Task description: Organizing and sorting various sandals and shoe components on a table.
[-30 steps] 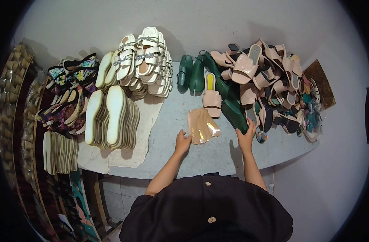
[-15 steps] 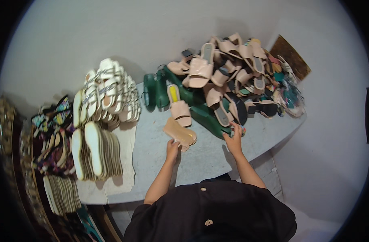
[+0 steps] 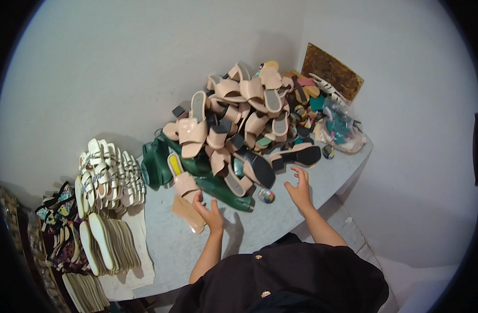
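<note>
The left hand [image 3: 210, 215] is holding its thumb and fingers spread beside the tan insoles [image 3: 188, 215], which are lying on the worktop [image 3: 163, 261], their long axis running far left to near right. A pink slide sandal [image 3: 186, 184] is pointing its toe near right. The right hand [image 3: 300, 194], also spread, is hovering near a black-soled sandal [image 3: 296, 157] pointing right.

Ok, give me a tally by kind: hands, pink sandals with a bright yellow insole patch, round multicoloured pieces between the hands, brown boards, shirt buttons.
Hands: 2 (left hand, right hand)
Yellow-patched sandal: 1
Round multicoloured piece: 1
Brown board: 1
Shirt buttons: 2
Total: 7
</note>
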A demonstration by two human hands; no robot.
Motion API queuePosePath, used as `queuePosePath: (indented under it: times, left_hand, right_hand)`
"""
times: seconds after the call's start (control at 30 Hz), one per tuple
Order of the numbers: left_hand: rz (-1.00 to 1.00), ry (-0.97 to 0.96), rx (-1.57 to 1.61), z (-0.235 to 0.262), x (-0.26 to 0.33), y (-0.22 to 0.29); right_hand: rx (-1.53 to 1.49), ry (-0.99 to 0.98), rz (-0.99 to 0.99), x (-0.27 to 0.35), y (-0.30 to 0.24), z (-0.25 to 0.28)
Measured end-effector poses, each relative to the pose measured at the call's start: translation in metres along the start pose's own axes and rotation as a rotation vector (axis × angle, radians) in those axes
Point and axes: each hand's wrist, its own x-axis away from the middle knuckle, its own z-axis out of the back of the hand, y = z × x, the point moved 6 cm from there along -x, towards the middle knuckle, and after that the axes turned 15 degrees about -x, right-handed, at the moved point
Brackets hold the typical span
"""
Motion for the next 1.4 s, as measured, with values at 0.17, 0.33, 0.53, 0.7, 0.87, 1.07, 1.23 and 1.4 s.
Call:
queuePosePath:
  times: [0.17, 0.33, 0.53, 0.7, 0.87, 1.07, 1.23, 1.4]
  left_hand:
    - [-0.131, -0.03, 0.006, -0.079, 0.033, 0.056]
    - [-0.092, -0.106, 0.049, -0.142, 0.046, 0.098]
    - [-0.222, -0.076, 0.059, -0.166, 0.034, 0.118]
    - [-0.097, 0.054, 0.058, -0.149, 0.026, 0.087]
    - [0.068, 0.088, 0.098, -0.141, 0.024, 0.061]
    - [0.029, -0.009, 0.179, -0.161, 0.006, 0.084]
    - [-0.133, -0.075, 0.185, -0.174, 0.0, 0.121]
    - [-0.24, -0.072, 0.205, -0.172, 0.005, 0.148]
  right_hand:
    - [0.3, -0.023, 0.084, -0.075, 0.004, 0.054]
    - [0.48, -0.001, 0.304, -0.202, -0.012, 0.102]
    - [0.664, 0.12, 0.353, -0.359, 0.032, 0.129]
    - [0.938, 0.346, -0.052, -0.407, 0.088, 0.164]
    - [0.912, 0.057, -0.18, -0.433, 0.143, 0.177]
    - [0.589, 0.183, -0.004, -0.43, 0.079, 0.207]
    - [-0.056, 0.297, 0.465, -0.423, -0.003, 0.237]
    - [-0.608, 0.176, 0.342, -0.376, -0.066, 0.199]
